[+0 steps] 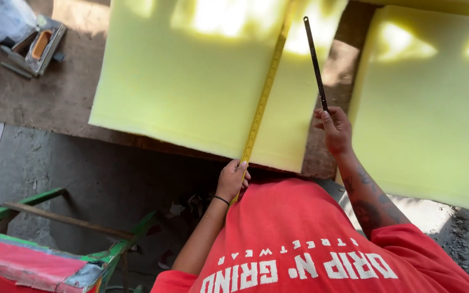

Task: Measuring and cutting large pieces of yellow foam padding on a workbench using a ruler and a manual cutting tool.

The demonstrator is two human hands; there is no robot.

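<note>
A pale yellow foam sheet (191,81) lies on a brown worktop (55,97). Across the sheet runs a yellow measuring tape (264,92), from the far edge to the near edge. My left hand (232,180) pinches the tape's near end against the foam's near edge. My right hand (335,130) holds a thin dark blade (316,59) by its lower end, and the blade points away from me over the foam's right edge. A second foam sheet (424,108) lies to the right, apart from the first.
A metal hand tool with an orange insert (42,46) and a clear plastic bag (1,19) sit at the worktop's far left. A green frame with a red cushion (28,263) stands on the concrete floor (109,173) at lower left.
</note>
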